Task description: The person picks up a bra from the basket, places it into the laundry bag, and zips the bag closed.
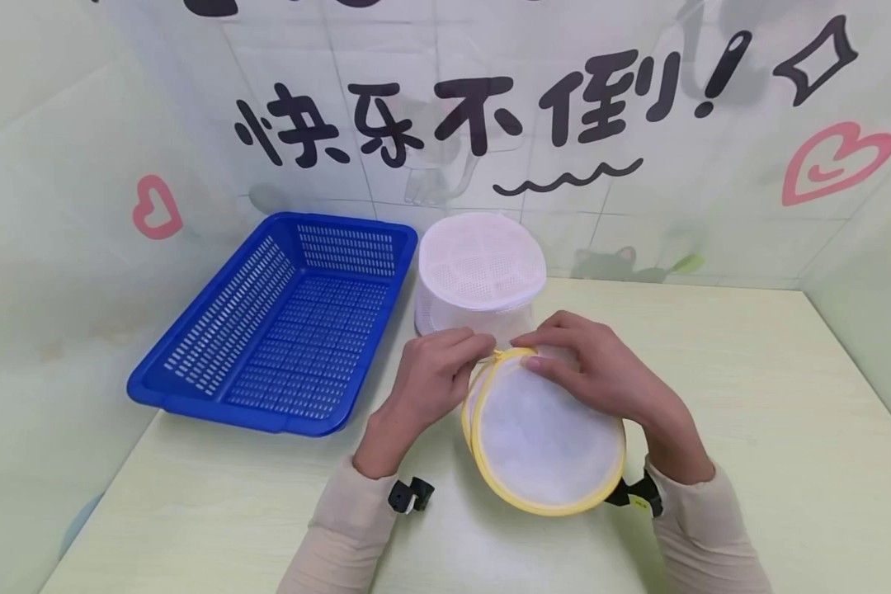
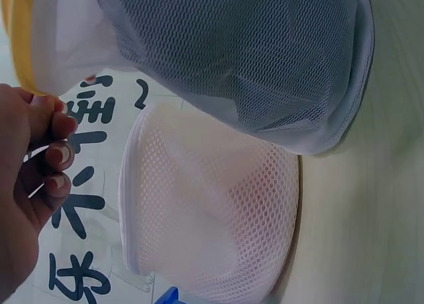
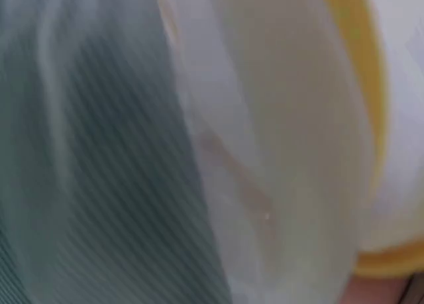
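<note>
A round mesh laundry bag with yellow trim (image 1: 549,437) is held up over the front of the table, its pale round end facing the head camera. My left hand (image 1: 436,373) pinches its yellow edge at the upper left with thumb and forefinger. In the left wrist view, that hand (image 2: 33,152) has its fingertips on the yellow trim (image 2: 20,46), and grey mesh (image 2: 258,59) forms the bag's side. My right hand (image 1: 601,367) grips the top of the rim, thumb on the pale face. Grey mesh (image 3: 112,165) and yellow trim (image 3: 364,59) fill the blurred right wrist view.
Just behind the hands stands a white mesh laundry bag (image 1: 483,264), upright against the back wall. A blue plastic basket (image 1: 312,338) with slotted walls lies to the left. The printed wall covering (image 1: 431,181) closes off the back of the pale table (image 1: 780,412).
</note>
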The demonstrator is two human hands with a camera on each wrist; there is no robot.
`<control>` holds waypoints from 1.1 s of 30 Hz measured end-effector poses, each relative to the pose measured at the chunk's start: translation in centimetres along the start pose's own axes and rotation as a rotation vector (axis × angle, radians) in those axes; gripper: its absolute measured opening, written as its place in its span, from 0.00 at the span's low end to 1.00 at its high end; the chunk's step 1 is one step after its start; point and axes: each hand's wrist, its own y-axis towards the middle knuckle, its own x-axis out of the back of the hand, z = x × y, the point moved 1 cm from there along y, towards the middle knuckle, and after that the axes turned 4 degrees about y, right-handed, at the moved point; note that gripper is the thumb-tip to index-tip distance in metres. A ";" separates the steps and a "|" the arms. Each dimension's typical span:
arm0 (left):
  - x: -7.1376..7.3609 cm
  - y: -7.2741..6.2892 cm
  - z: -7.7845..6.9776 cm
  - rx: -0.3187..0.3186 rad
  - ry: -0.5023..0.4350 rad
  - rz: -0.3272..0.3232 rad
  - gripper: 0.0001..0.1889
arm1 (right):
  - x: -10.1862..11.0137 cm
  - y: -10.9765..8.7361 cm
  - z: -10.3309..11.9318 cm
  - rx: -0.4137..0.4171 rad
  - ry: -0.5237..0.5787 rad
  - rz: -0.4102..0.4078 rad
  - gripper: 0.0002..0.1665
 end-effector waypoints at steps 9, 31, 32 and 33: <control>0.0 -0.1 -0.1 0.010 0.007 0.042 0.04 | -1.3 0.5 0.4 0.037 0.017 -0.026 0.02; 0.3 -0.1 -0.1 -0.074 -0.058 0.128 0.10 | -0.4 0.3 0.0 0.123 -0.009 -0.034 0.05; 0.3 0.0 -0.1 -0.077 -0.053 0.126 0.10 | -0.4 0.3 0.0 0.125 -0.009 -0.036 0.05; 0.3 0.0 -0.1 -0.080 -0.047 0.124 0.10 | -0.3 0.3 -0.1 0.126 -0.011 -0.039 0.05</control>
